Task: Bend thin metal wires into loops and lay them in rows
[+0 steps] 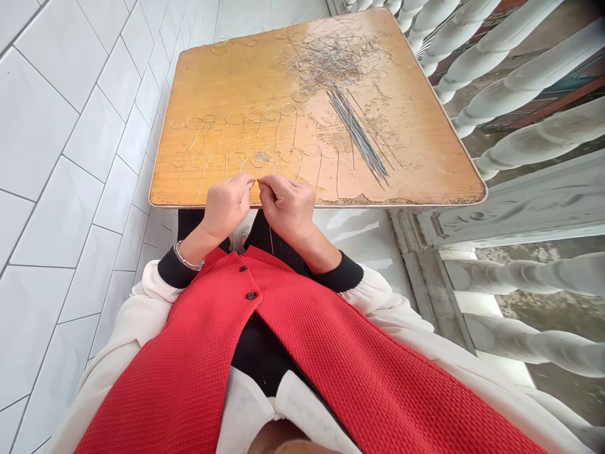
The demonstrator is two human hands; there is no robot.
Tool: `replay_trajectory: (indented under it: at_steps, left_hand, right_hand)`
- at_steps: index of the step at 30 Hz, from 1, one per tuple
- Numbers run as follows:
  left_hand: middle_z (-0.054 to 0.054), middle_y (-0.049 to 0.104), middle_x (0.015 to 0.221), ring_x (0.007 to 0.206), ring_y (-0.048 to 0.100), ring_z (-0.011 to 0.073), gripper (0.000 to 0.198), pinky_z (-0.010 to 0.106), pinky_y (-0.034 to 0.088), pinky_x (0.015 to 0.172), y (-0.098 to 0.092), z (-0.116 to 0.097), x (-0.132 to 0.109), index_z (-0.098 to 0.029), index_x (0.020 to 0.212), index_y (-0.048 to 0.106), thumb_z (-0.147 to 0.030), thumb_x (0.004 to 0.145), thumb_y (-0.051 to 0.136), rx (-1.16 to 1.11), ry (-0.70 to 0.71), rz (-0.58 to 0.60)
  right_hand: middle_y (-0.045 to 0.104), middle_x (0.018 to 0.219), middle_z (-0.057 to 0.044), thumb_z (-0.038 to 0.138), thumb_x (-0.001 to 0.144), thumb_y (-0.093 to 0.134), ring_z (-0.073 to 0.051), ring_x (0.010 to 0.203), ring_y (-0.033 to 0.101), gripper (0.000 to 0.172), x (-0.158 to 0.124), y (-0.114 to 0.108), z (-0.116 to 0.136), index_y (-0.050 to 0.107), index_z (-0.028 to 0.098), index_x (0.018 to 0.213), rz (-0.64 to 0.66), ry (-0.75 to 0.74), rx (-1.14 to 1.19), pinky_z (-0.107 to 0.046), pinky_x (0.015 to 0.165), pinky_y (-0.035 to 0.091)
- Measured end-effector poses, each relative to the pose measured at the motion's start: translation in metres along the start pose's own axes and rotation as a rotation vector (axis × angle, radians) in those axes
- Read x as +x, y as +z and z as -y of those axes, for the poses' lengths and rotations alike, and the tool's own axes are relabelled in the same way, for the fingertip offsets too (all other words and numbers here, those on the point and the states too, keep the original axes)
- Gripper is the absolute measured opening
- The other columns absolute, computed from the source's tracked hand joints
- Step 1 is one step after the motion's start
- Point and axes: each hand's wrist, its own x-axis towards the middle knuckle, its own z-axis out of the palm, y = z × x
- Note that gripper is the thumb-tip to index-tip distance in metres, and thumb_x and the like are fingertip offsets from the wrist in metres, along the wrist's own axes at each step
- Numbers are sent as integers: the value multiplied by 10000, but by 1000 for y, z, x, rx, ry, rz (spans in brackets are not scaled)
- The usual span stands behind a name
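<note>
From the head-worn view, a person sits at a wooden counter (pixel 212 82) with its scuffed top tilted away from them. The left hand (pixel 227 205) and right hand (pixel 287 203) rest at the near edge, close together, each narrowly pinched between thumb and forefinger. Their fingertips (pixel 256 181) meet around a thin wire (pixel 271 238), which is too fine to follow fully and hangs down below the right hand. Just ahead of the hands lie two rows of small wire loops (pixel 246 139) with trailing stems. Farther up sit a tangled heap of wire (pixel 326 60) and a bundle of straight metal rods (pixel 357 132). A metal bracelet (pixel 188 256) circles the left wrist, and a red knit vest (pixel 302 340) covers the person's front. White wall tiles (pixel 80 189) run along one side, with stone balusters (pixel 520 82) along the other.
</note>
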Motion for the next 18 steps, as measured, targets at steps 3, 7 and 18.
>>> replay_trajectory:
  at_steps: [3, 7, 18]
  left_hand:
    - [21, 720, 784, 732, 650, 147, 165, 271, 450, 729, 3, 5, 0, -212, 897, 704, -205, 964, 554, 36, 28, -35]
    - [14, 726, 770, 688, 659, 133, 208, 262, 456, 677, 6, 10, 1, -207, 967, 697, -263, 1008, 501, 122, 82, -66]
    - [15, 756, 819, 696, 704, 106, 209, 209, 481, 632, 5, 9, 2, -194, 987, 697, -246, 1017, 497, 45, 45, -60]
  right_hand:
    - [686, 722, -48, 220, 946, 455, -159, 664, 600, 265, -2, 4, -1, 694, 199, 835, -38, -4, -23, -286, 632, 387]
    - [726, 772, -59, 291, 987, 455, -173, 694, 649, 281, -1, 7, -2, 711, 196, 918, -51, 48, -22, -285, 649, 436]
    - [726, 756, -47, 300, 963, 517, -175, 695, 673, 241, 0, -1, -2, 722, 190, 1027, 20, 110, 9, -289, 679, 472]
